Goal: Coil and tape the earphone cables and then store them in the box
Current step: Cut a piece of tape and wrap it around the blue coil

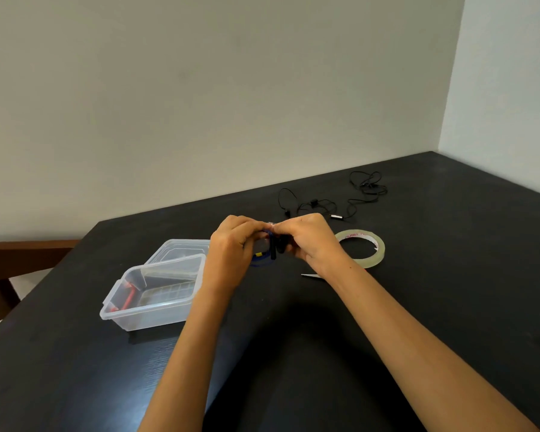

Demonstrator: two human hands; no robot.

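A: Light?
B: Soft, even, daylight-ish. Side wall (505,73) far right was brightest; back wall (200,88) greyer.
A: Shadows?
B: One broad dark patch on the table (434,244), near centre. Pale sheen near left, by the clear box (156,310).
A: Sharpness?
B: Soft overall. Blue cable (259,262) betw. left hand (231,247) & right hand (312,241) was smeared, no detail. Wall corner far right leaned, wide-angle.

The only camera rides on my head, looking forward and down over the dark worktop (449,244) toward the pale wall (200,104) and the room's corner at the upper right. It is a close, wide-angle view: my forearms enter from the bottom edge, and my left hand (231,249) and right hand (314,241) meet near the middle of the frame.
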